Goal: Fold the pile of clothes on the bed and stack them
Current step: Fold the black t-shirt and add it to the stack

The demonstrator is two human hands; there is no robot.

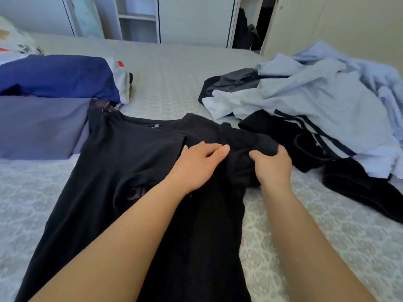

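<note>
1. A black T-shirt (pixel 122 171) lies spread on the bed (pixel 170 83), its hem at the near edge and its neckline toward the bed's middle.
2. The left hand (pixel 196 164) lies flat on the shirt's chest with fingers straight, pressing the cloth.
3. The right hand (pixel 272 166) has its fingers curled round the shirt's folded-in right sleeve, gripping it.
4. Unfolded clothes (pixel 316 101), pale blue, grey and black, are heaped toward the right edge, touching the shirt's shoulder.
5. Folded garments (pixel 43 101), navy over grey-blue, are stacked at the left edge.
6. Beyond the far edge stands a white wardrobe (pixel 174 18).
</note>
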